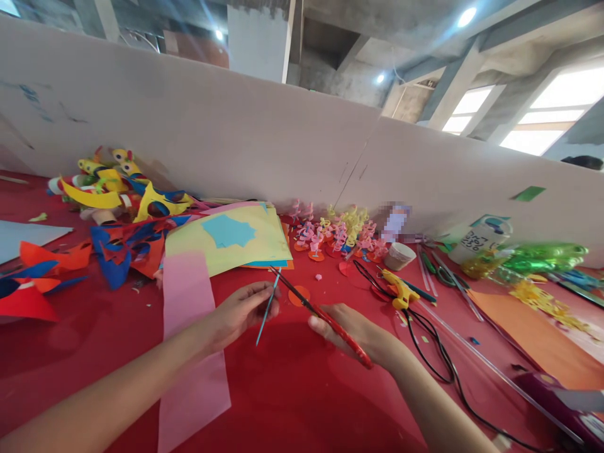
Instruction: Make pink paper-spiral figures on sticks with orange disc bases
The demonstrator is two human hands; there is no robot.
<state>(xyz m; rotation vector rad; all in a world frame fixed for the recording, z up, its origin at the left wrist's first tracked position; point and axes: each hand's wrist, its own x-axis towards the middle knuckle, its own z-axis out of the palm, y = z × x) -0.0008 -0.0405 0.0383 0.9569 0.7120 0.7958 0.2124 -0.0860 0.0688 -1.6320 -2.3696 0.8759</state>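
Between the fingers of my left hand (250, 309) is a thin light-blue paper strip (268, 308), tilted and seen nearly edge-on. My right hand (352, 333) grips red-handled scissors (330, 322). Their dark blades reach up and left to the top end of the strip; whether they touch it I cannot tell. An orange paper disc (299, 296) lies on the red table just beyond the scissors. Left of my left hand, a long pink paper sheet (189, 314) runs toward me, partly under my forearm. Beyond it rests a stack of coloured paper (236, 251) with a blue cut piece (229, 231) on top.
Small pink and yellow curled-paper figures (349, 233) stand by the white partition (264, 138). To the right lie a yellow glue gun (400, 290) with a black cord, a paper cup (399, 257), green-handled scissors (443, 274) and orange paper (542, 336). Colourful paper crafts (113, 195) pile up at left.
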